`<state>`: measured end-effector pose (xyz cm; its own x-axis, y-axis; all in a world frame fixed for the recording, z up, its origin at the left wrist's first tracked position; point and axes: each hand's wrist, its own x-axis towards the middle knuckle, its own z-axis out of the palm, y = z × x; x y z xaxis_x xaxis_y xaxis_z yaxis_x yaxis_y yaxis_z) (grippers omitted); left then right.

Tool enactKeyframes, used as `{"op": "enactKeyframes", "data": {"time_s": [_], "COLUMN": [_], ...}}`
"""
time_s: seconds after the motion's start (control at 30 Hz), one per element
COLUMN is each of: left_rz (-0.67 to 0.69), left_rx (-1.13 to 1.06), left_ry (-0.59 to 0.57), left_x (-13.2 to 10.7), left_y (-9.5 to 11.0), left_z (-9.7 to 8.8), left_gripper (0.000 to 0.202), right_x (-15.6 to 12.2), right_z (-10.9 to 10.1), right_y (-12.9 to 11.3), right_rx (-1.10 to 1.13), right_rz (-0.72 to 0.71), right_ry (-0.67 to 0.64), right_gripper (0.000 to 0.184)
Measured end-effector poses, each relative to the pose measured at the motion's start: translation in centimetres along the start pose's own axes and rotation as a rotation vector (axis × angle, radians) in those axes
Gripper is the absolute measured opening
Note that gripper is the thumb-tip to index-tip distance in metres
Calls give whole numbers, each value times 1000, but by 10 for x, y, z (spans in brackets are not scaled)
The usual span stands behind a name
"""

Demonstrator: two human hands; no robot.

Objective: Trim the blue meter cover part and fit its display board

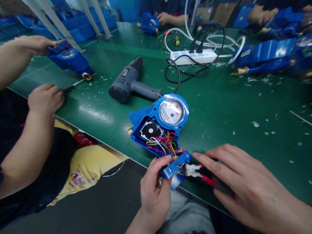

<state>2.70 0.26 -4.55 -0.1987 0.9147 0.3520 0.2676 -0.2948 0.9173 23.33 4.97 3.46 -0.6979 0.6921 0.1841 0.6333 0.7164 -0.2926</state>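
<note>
Blue plastic water meter with an opened box-shaped housing, centre of view, sitting right by the near edge of the green counter! Look at it: up at one o'clock from the box, a round white dial under a clear cover, number windows in a row, a dark little star, touches of red. Inside the box, a black disc with a pale centre sits on a white-edged part, and the red, yellow and white wires make a proper tangle. Brass shows at nine o'clock, a flat blue flap at ten.

Now to five o'clock, and the hands! The left hand has thumb and finger pinched on a small blue rectangular board. The right hand curls part-open over red-handled metal pliers, their nose at the board; whether they bite, I cannot tell.

Grey heat gun at eleven o'clock, white power strip at one!
</note>
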Motion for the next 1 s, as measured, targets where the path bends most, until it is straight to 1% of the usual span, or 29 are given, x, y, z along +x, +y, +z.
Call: {"op": "enactKeyframes", "data": {"time_s": [0.2,0.4,0.5,0.6,0.67,0.83,0.9,0.93,1.0], "left_rz": [10,23,18,10,9,13,27,38,71], "left_rx": [6,8,20,27,30,27,12,12,32], "left_ry": [-10,-26,-15,-1,3,-14,-5,13,66], "left_x": [2,2,1,2,2,3,0,-2,-7], "left_y": [1,0,0,1,2,2,0,-1,-4], "left_z": [-1,-1,-1,-2,-1,-1,0,1,4], "left_gripper": [48,51,49,44,42,43,45,46,50], "right_x": [10,13,13,15,16,11,5,1,-7], "right_z": [-4,-5,-6,-6,-6,-10,-11,-10,-8], "right_y": [2,2,2,6,9,8,5,3,0], "right_rx": [4,-34,-47,-61,-41,51,78,86,81], "right_rz": [-90,-102,-110,-165,-190,-275,-261,-229,-115], "right_ry": [-23,5,13,28,32,-29,-42,-44,-35], "right_gripper": [43,39,37,31,28,27,30,31,37]}}
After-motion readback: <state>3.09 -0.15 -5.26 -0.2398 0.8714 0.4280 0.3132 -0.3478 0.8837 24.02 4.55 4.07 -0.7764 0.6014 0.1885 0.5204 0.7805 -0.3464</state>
